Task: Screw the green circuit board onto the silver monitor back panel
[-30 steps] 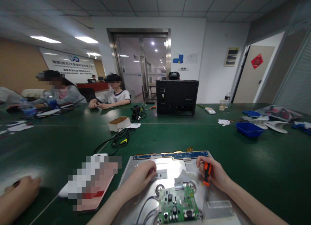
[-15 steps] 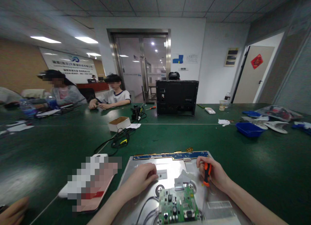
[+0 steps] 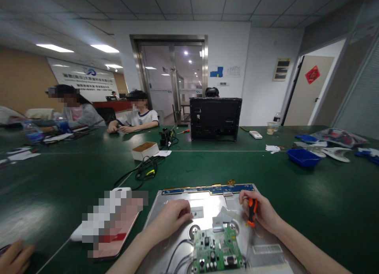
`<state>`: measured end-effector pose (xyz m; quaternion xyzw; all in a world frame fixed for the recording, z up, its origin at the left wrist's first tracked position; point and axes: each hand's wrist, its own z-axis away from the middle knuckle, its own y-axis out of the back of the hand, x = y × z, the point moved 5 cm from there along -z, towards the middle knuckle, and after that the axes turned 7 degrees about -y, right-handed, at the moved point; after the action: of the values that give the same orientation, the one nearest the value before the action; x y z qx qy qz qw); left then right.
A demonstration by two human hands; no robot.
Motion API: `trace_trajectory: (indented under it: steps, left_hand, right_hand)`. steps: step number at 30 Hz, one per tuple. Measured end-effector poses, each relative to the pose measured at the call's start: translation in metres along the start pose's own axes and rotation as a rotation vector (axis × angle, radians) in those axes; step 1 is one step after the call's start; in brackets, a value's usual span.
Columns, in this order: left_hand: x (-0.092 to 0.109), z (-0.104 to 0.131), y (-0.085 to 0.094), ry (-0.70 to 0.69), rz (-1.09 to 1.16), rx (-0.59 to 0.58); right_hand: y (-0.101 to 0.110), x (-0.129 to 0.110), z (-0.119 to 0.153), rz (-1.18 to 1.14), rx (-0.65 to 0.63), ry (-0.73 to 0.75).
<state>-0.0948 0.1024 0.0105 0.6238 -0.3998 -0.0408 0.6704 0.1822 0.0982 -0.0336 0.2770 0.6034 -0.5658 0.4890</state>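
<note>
Head cam: panel (image 3: 211,202) lies uncased on table (image 3: 266,173), but green PCB (image 3: 217,247) & blue strip (image 3: 204,190) still on, so work's prob only partway, w/ R hand (image 3: 263,211) closed round orange tool (image 3: 252,211), L hand (image 3: 175,214) loosely curled over panel's L side, can't tell if holding anything.

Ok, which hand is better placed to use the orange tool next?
Probably the right hand: it holds the orange tool over the metal panel. The left hand, across the panel, shows no tool.
</note>
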Motion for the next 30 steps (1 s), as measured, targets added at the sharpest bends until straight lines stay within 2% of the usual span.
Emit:
trace_trajectory:
  steps: [30]
  left_hand:
    - [0.0045, 0.0054, 0.0013, -0.023, -0.074, -0.018]
  right_hand:
    - [0.0031, 0.0026, -0.0017, 0.023, -0.007, 0.008]
